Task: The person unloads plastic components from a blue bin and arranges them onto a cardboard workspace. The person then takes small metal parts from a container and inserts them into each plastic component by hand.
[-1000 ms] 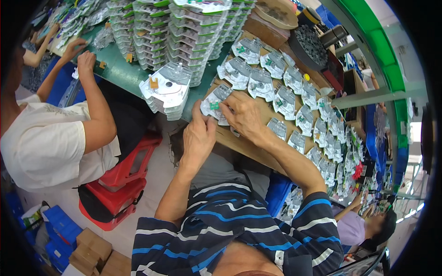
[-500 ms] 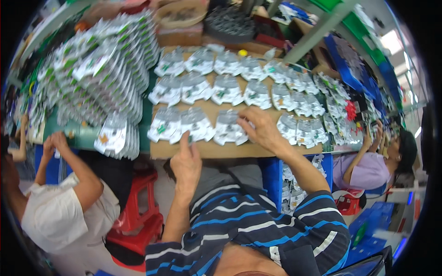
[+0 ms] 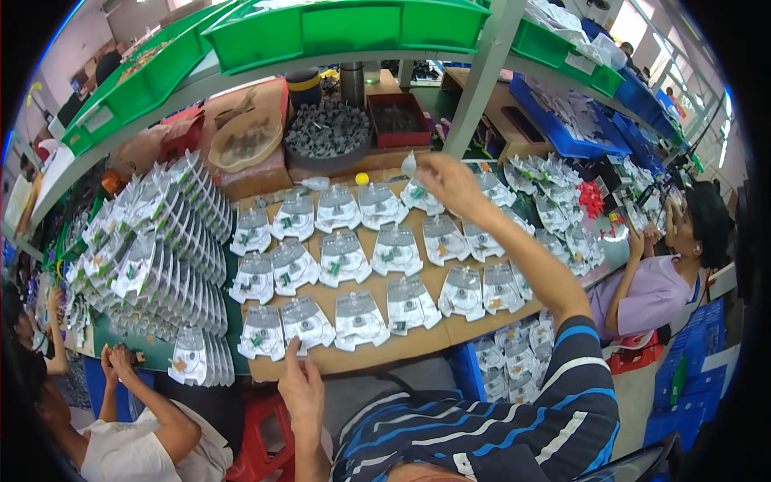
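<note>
Right hand (image 3: 451, 183) pinches a clear blister pack (image 3: 411, 169) at the far end of the brown board (image 3: 401, 345), arm stretched out. Left hand (image 3: 301, 390) rests at the near edge, fingers loosely spread, fingertip touching a near-row blister pack (image 3: 307, 323). Stacked packs (image 3: 161, 257) left.

right hand (image 3: 446, 178) pinching blister pack (image 3: 414, 193) | left hand (image 3: 300, 386) at table (image 3: 377, 353) edge
</note>
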A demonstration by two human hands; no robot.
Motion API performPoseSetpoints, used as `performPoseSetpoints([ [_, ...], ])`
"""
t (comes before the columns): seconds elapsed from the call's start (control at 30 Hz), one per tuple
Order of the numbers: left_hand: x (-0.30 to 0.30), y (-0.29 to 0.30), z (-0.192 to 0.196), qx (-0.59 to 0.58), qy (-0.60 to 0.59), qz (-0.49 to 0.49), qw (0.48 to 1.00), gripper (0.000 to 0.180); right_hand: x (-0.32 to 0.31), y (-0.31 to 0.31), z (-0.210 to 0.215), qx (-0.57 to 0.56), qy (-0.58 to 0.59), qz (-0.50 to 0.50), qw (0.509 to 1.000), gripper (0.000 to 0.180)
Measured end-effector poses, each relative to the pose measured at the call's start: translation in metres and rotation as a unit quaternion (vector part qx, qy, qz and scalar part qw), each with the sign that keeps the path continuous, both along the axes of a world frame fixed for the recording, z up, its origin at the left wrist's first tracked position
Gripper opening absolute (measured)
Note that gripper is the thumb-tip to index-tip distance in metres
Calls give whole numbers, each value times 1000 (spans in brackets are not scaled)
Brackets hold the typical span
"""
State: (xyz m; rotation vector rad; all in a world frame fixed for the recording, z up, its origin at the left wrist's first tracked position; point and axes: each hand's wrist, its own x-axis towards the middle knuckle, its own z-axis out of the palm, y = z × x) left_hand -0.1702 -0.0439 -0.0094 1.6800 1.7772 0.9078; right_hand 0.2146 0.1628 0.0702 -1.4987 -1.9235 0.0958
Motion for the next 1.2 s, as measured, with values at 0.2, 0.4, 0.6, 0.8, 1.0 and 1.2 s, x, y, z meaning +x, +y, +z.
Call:
performPoseSetpoints([
  [0.2,25,11,40,-143,-143,-6,979,32,35,182,-13,15,-96,-67,993,45],
  [0.4,59,25,32,-199,-213,-131,948,33,22,249,-37,-85,-188,-125,970,38],
  [0.6,71,40,29,-210,-226,-191,932,33,61,267,-48,-85,-151,-125,977,28],
  [0.8,69,41,38,-247,-265,-188,913,33,58,247,-28,-92,9,-116,989,27],
  [1.0,76,35,47,-263,-282,-210,898,34,62,236,-30,-90,58,-151,983,28],
  [1.2,82,31,58,-297,-323,-225,870,35,57,224,-24,-166,237,-164,943,24],
])
